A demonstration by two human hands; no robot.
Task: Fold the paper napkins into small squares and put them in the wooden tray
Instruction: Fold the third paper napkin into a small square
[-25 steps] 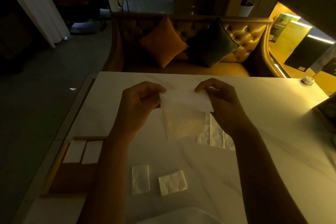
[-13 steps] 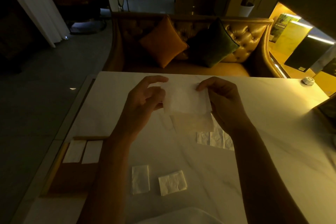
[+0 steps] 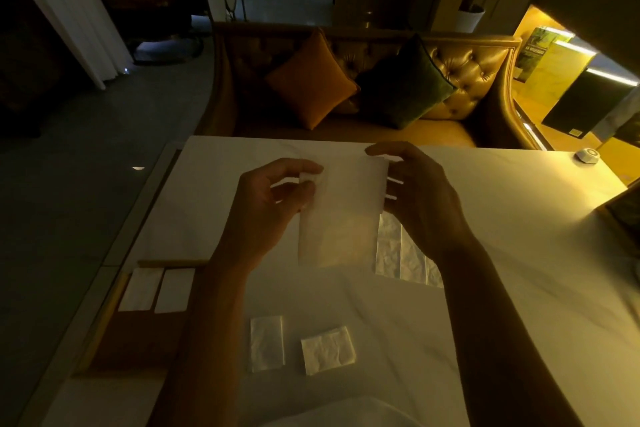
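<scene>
I hold a paper napkin (image 3: 341, 215) up in the air above the counter (image 3: 502, 253), my left hand (image 3: 273, 208) pinching its upper left edge and my right hand (image 3: 419, 198) pinching its upper right edge, fingers closed on the thin sheet so it hangs down between them. The paper looks limp and light, so I judge it could sag or skew as I bring the edges together, giving a crooked fold, and a hard pull from both sides could tear it. The light is dim, which may make lining up the edges harder. The wooden tray (image 3: 138, 340) sits at the near left edge of the counter with two folded napkins (image 3: 157, 289) lying side by side at its far end. Two more folded pieces (image 3: 301, 345) lie loose on the counter near me, and an unfolded sheet (image 3: 403, 255) lies flat under my right wrist. The counter is pale and marbled. Beyond it stands a tufted sofa (image 3: 460, 69) with an orange cushion (image 3: 311, 80) and a dark green cushion (image 3: 405, 83).
</scene>
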